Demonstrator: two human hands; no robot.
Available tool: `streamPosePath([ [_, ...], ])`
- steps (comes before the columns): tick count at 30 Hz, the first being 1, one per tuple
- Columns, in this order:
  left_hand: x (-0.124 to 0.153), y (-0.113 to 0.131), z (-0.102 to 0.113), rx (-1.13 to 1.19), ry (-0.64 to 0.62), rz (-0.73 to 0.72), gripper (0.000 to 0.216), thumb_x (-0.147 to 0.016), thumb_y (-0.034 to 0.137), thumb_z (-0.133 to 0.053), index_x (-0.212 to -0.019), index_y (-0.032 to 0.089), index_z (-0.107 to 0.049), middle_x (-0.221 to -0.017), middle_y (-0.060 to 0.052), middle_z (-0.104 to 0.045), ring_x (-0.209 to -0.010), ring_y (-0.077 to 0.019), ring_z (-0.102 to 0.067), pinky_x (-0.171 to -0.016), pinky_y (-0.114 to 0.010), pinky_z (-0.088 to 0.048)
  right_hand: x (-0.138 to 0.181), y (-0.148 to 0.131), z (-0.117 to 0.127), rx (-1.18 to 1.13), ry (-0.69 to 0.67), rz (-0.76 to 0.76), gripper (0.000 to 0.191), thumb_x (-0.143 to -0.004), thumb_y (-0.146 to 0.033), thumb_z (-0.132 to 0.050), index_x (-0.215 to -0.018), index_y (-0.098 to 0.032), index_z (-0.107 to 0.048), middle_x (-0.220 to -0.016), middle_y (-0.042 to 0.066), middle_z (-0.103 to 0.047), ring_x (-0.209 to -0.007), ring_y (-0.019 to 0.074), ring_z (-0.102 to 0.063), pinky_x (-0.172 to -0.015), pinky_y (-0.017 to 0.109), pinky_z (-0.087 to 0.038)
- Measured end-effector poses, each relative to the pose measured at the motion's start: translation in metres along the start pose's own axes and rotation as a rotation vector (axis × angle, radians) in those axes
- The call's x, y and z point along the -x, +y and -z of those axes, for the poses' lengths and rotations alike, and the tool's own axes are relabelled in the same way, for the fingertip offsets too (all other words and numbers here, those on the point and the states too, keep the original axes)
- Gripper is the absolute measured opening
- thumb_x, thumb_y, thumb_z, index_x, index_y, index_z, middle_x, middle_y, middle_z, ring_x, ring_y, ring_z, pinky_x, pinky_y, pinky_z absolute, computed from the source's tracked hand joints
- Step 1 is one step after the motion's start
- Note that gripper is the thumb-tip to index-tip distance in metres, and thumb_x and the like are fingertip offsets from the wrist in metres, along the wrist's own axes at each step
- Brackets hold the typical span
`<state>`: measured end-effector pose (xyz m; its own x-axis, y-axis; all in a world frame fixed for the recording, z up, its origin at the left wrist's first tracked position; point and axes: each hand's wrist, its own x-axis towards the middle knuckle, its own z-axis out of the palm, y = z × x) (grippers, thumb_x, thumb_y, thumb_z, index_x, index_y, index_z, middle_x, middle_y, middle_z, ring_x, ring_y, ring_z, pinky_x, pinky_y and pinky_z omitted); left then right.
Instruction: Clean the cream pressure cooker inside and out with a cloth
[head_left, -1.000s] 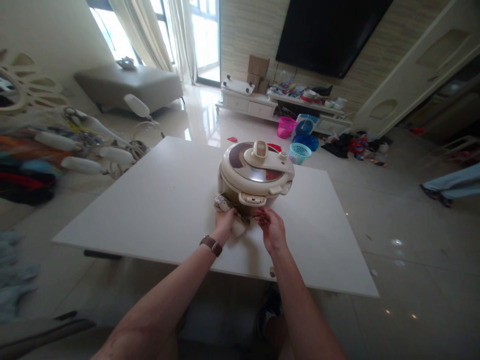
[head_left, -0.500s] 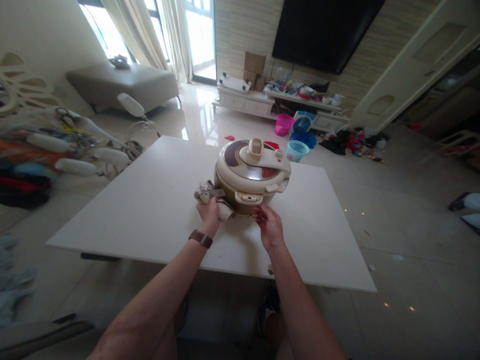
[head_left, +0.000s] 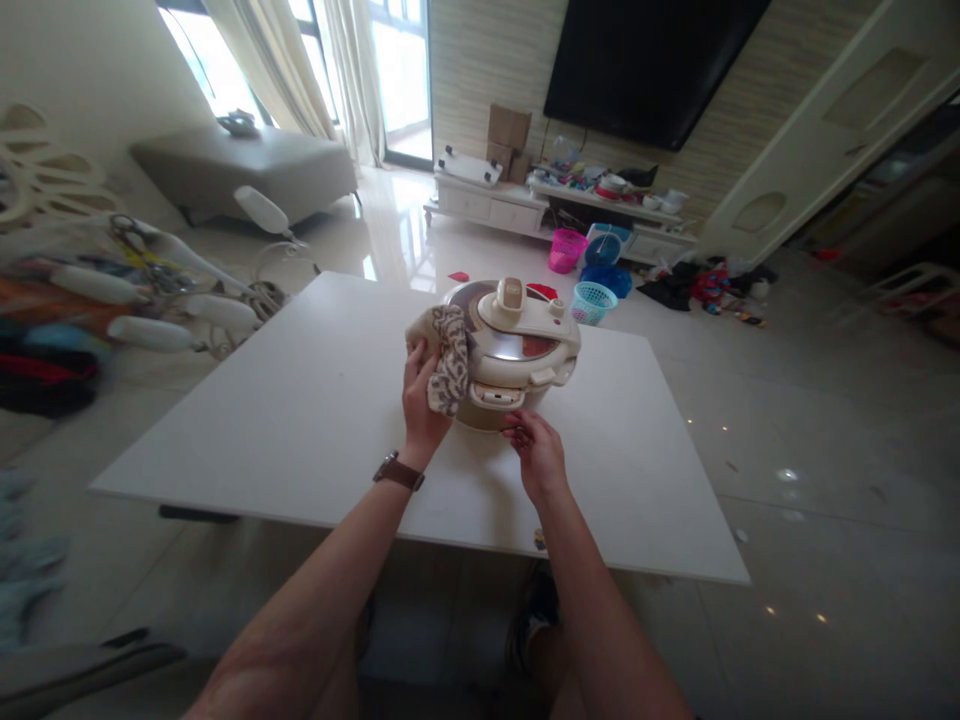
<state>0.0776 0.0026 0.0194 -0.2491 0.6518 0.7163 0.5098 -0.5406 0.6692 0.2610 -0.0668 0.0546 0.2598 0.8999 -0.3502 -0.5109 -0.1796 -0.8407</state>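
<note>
Looks like a wipe-down of the pressure cooker (head_left: 517, 345) parked mid tabletop (head_left: 300, 400), a bit toward the far edge. Got the left hand (head_left: 421, 400) with its grip clamped on a bunched, patterned cloth (head_left: 448, 360), pushed up against the left shoulder of the lid. Better to flatten that cloth out some instead of rubbing with a wad, then go round the rim in one direction and lift over the handle and knob on top rather than snagging on them. Worth bracing the pot properly too: got the right hand (head_left: 536, 455) low at the front of the base, fingers loosely curled and apart, holding nothing, touching the pot or just shy of it, hard to tell which. Lay that palm flat against the side to stop any sliding on the smooth top. Position-wise: cloth sandwiched between left palm and lid, cooker dead ahead of both hands, left grip high on its left side, right one down below the front latch.
</note>
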Motion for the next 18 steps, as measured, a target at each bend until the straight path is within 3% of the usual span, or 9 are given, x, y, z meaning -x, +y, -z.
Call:
streamPosePath([
  [3,-0.008,-0.013,-0.002,0.015,0.028,0.186,0.054,-0.092,0.028,-0.068,-0.145,0.018,-0.064,-0.153,-0.017,-0.061,-0.149,-0.0314,-0.052,-0.129,-0.050,-0.037,0.000,0.000,0.001,0.007,-0.008,0.001,0.023,-0.064,-0.036,-0.082,-0.080,-0.020,-0.077,-0.079,0.004,-0.081,-0.060,0.0124,-0.066,-0.058,0.023,-0.046],
  [5,-0.013,-0.008,0.000,0.024,0.021,0.228,0.053,-0.091,0.028,-0.068,-0.143,0.018,-0.065,-0.152,-0.017,-0.062,-0.144,-0.0307,-0.057,-0.126,-0.048,-0.042,-0.001,0.000,0.002,0.010,-0.018,0.003,0.024,-0.065,-0.037,-0.083,-0.081,-0.020,-0.077,-0.079,0.004,-0.081,-0.061,0.0125,-0.066,-0.058,0.023,-0.046],
  [8,-0.020,0.017,0.007,0.001,-0.132,0.052,0.050,-0.088,0.029,-0.072,-0.138,0.023,-0.071,-0.158,-0.012,-0.058,-0.148,-0.0323,-0.052,-0.129,-0.052,-0.035,-0.002,0.003,0.003,0.013,-0.030,0.004,0.026,-0.064,-0.038,-0.084,-0.081,-0.020,-0.077,-0.080,0.004,-0.081,-0.062,0.0127,-0.066,-0.058,0.023,-0.046],
  [10,-0.023,0.039,0.010,-0.027,-0.303,-0.106,0.044,-0.087,0.029,-0.074,-0.131,0.030,-0.076,-0.157,-0.007,-0.060,-0.152,-0.0336,-0.047,-0.133,-0.058,-0.023,-0.004,0.005,0.003,0.009,-0.036,0.005,0.025,-0.063,-0.038,-0.085,-0.080,-0.021,-0.076,-0.078,0.002,-0.080,-0.061,0.0125,-0.066,-0.057,0.023,-0.045],
  [12,-0.025,0.056,0.010,-0.052,-0.421,-0.166,0.039,-0.087,0.028,-0.074,-0.126,0.033,-0.079,-0.153,-0.004,-0.064,-0.155,-0.0347,-0.042,-0.134,-0.063,-0.011,-0.005,0.007,0.002,0.000,-0.029,0.013,0.023,-0.063,-0.036,-0.085,-0.077,-0.021,-0.075,-0.074,0.000,-0.078,-0.060,0.0118,-0.065,-0.056,0.023,-0.044],
  [14,-0.026,0.065,0.009,-0.079,-0.449,-0.166,0.040,-0.087,0.029,-0.075,-0.127,0.033,-0.079,-0.151,-0.004,-0.066,-0.157,-0.0355,-0.040,-0.134,-0.064,-0.008,-0.005,0.007,0.002,0.002,-0.015,0.014,0.022,-0.063,-0.036,-0.084,-0.077,-0.021,-0.075,-0.073,0.000,-0.077,-0.060,0.0114,-0.064,-0.056,0.023,-0.043],
  [18,-0.032,0.057,0.008,-0.104,-0.339,-0.101,0.056,-0.085,0.024,-0.073,-0.141,0.027,-0.071,-0.156,-0.007,-0.061,-0.153,-0.0336,-0.045,-0.133,-0.058,-0.023,-0.001,0.003,0.004,0.028,-0.011,-0.001,0.026,-0.065,-0.038,-0.081,-0.083,-0.019,-0.079,-0.080,0.004,-0.081,-0.061,0.0115,-0.066,-0.057,0.023,-0.044],
])
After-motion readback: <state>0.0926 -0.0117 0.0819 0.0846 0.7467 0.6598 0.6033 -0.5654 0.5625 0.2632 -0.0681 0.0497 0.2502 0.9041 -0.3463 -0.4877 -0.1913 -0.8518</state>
